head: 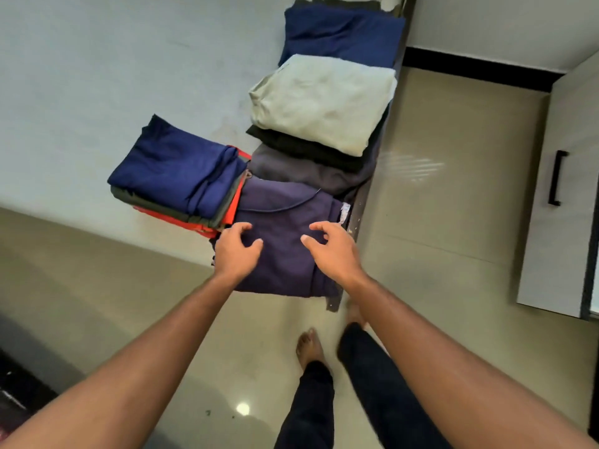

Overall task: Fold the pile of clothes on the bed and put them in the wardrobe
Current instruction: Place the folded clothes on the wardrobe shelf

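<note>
A folded dark purple garment (282, 251) lies at the near corner of the bed (113, 76). My left hand (238, 251) and my right hand (330, 251) are spread over its left and right sides, fingers loosely curled and gripping nothing. I cannot tell whether the fingertips touch the cloth. To the left is a stack with a navy garment (178, 170) on top of olive and red ones. Behind the purple one lie a grey garment (308, 175), a black one (304, 147), a pale green one (324, 102) and another navy one (343, 34).
A white wardrobe door (570, 238) with a black handle (557, 178) stands at the right. Beige tiled floor (437, 222) runs between it and the bed. My bare feet (309, 346) are on the floor by the bed's corner.
</note>
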Demonstrator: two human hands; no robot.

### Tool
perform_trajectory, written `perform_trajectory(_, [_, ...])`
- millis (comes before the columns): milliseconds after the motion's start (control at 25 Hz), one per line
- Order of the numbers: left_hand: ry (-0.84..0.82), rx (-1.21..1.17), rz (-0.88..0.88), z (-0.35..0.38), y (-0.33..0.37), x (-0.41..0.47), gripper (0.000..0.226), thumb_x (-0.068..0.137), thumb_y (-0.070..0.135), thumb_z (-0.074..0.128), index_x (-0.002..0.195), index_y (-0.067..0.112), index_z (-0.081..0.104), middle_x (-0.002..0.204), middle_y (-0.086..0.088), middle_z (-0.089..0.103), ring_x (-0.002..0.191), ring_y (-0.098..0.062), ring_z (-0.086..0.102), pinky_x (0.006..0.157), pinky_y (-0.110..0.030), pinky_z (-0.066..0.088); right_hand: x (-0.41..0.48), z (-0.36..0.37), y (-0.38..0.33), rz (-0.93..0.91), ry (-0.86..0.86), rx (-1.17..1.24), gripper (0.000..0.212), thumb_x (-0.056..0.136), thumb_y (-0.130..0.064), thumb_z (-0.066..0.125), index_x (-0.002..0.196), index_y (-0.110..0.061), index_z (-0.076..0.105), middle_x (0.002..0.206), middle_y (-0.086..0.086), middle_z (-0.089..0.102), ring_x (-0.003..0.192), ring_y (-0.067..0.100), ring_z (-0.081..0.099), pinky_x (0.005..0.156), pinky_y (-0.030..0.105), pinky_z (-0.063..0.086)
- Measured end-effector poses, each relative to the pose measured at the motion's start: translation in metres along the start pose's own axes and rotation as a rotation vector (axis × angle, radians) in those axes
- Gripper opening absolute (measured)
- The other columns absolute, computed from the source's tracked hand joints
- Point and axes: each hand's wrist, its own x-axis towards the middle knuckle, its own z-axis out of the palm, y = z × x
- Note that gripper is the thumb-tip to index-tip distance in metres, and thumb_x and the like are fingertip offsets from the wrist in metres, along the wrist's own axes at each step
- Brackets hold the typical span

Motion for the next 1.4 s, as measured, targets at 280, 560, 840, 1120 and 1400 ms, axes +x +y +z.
perform_trajectory(280, [0.006, 0.130, -0.083, 0.024, -0.049, 0.017, 0.108, 0.056, 0.047, 0.094, 0.143, 0.017, 0.037, 0.142, -0.017, 0.044, 0.128, -0.041, 0.045, 0.104, -0.050, 0.041, 0.006, 0.060, 0.038, -0.146, 0.052, -0.358, 0.062, 0.096, -0.028, 0.064, 0.152, -0.017, 0.041, 0.166, 0.005, 0.026, 0.148, 0.028, 0.031, 0.121, 0.038, 0.029])
perform_trajectory(560, [0.130, 0.054, -0.136, 0.033, -0.058, 0.022, 0.119, 0.047, 0.054, 0.096, 0.143, 0.013, 0.039, 0.140, -0.013, 0.049, 0.129, -0.039, 0.044, 0.105, -0.049, 0.039, 0.003, 0.065, 0.045, -0.062, 0.182, -0.170, 0.076, 0.087, -0.027, 0.076, 0.153, -0.023, 0.039, 0.168, 0.008, 0.016, 0.154, 0.026, 0.018, 0.125, 0.036, 0.021])
perform_trajectory(840, [-0.155, -0.156, -0.231, -0.004, -0.060, 0.061, 0.074, 0.054, 0.044, 0.097, 0.117, 0.021, 0.065, 0.119, 0.004, 0.070, 0.105, -0.022, 0.068, 0.088, -0.045, 0.058, 0.004, 0.070, 0.038, 0.194, 0.187, 0.083, 0.103, 0.081, -0.041, 0.081, 0.160, -0.037, 0.016, 0.165, -0.012, 0.028, 0.148, 0.013, 0.033, 0.119, 0.028, 0.029])
perform_trajectory(1120, [-0.267, -0.309, -0.225, -0.003, -0.053, 0.051, 0.045, 0.073, 0.022, 0.086, 0.104, 0.029, 0.054, 0.112, 0.004, 0.066, 0.101, -0.019, 0.063, 0.091, -0.034, 0.053, 0.011, 0.070, 0.049, 0.420, 0.209, 0.232, 0.097, 0.054, -0.056, 0.085, 0.142, -0.045, 0.046, 0.135, -0.015, 0.063, 0.122, 0.019, 0.062, 0.107, 0.047, 0.049])
perform_trajectory(1400, [-0.317, -0.255, -0.203, 0.005, -0.047, 0.052, 0.084, 0.062, 0.042, 0.090, 0.134, 0.024, 0.048, 0.134, 0.002, 0.060, 0.122, -0.024, 0.059, 0.103, -0.043, 0.049, 0.029, 0.067, 0.050, 0.483, 0.171, 0.321, 0.091, 0.049, -0.041, 0.089, 0.131, -0.037, 0.052, 0.124, -0.016, 0.067, 0.111, 0.016, 0.066, 0.102, 0.045, 0.053])
